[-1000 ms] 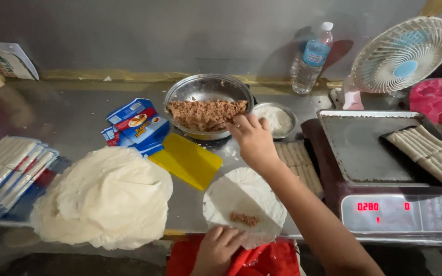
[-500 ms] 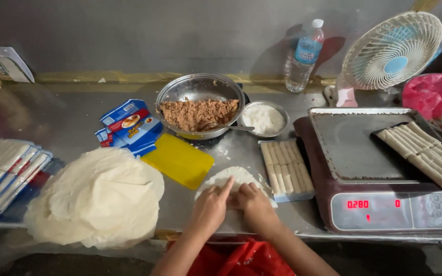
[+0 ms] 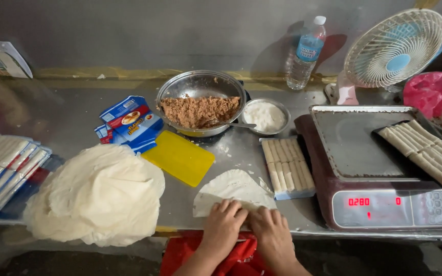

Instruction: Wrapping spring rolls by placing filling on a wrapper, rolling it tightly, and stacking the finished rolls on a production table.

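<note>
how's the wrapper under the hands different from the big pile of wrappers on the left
The wrapper under the left hand and right hand is one thin sheet lying flat, with its near edge being folded or rolled; the pile is many sheets heaped up, rumpled and draped. The single wrapper is small and sits at the front middle of the counter; the pile is far wider and untouched. Both are pale, off-white and roundish.
</note>
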